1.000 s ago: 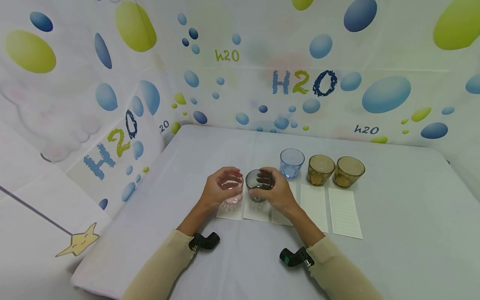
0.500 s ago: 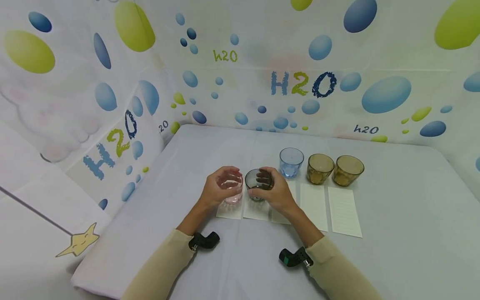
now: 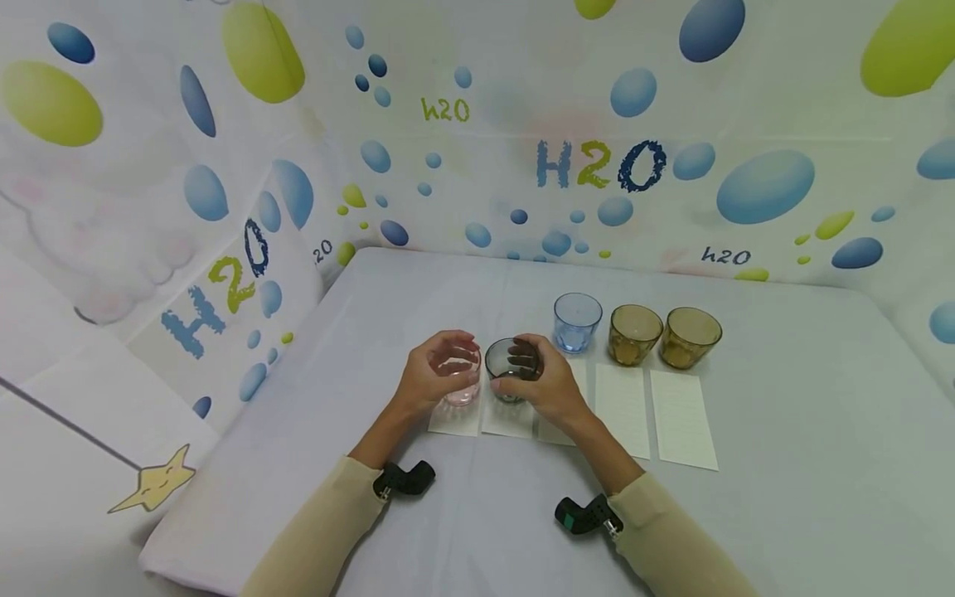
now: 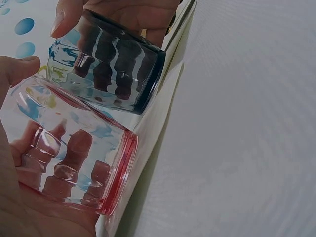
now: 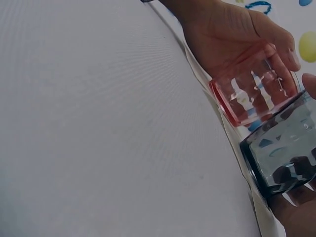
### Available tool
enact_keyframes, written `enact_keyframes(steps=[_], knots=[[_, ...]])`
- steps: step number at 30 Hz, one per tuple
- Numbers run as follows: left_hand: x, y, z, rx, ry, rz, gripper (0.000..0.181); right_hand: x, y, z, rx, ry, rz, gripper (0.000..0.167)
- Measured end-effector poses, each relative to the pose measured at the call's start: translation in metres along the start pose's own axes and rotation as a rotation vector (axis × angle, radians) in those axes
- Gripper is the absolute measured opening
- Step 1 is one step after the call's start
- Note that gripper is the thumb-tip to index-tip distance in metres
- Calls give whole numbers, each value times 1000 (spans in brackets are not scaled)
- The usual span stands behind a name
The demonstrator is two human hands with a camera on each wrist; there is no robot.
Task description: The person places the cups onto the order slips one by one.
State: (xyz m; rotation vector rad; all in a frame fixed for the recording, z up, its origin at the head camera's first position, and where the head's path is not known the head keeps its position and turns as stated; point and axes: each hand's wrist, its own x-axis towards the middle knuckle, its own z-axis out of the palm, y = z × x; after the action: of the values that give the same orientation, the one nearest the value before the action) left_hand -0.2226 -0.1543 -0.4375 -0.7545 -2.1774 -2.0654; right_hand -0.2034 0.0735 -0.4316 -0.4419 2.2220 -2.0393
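In the head view a clear pink glass (image 3: 462, 396) stands upright on the leftmost white paper card (image 3: 453, 423). My left hand (image 3: 433, 375) holds it, with fingers curled round its far side and the thumb on the near side. Beside it a dark grey glass (image 3: 501, 358) stands upright on the second paper card (image 3: 507, 423). My right hand (image 3: 555, 383) grips this one from the right, its fingers visible through the glass. The left wrist view shows the pink glass (image 4: 74, 158) and the grey glass (image 4: 108, 64) close together.
A blue glass (image 3: 577, 323) and two amber glasses, one (image 3: 634, 336) beside the other (image 3: 690, 338), stand behind the cards. Other paper cards, such as the rightmost card (image 3: 684, 419), lie in the same row on the white tablecloth (image 3: 806, 398). A patterned curtain (image 3: 522, 99) hangs behind.
The head view has shifted very slightly. Both hands keep their hold on the pink and grey glasses, with no visible movement of either glass on its card.
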Motion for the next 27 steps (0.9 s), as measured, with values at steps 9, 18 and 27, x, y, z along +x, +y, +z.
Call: enact_keyframes(steps=[9,18,27], knots=[[1,1,-2,9,2,4,55,0,-1,0,1,-5,-12,77],[1,-2,-2,9,0,-4,57,-1,-1,-3,16,-47,-20,83],[-1,-2,-1,-1,7,-5,57,-1,-8,-9,-33,35,-69,72]])
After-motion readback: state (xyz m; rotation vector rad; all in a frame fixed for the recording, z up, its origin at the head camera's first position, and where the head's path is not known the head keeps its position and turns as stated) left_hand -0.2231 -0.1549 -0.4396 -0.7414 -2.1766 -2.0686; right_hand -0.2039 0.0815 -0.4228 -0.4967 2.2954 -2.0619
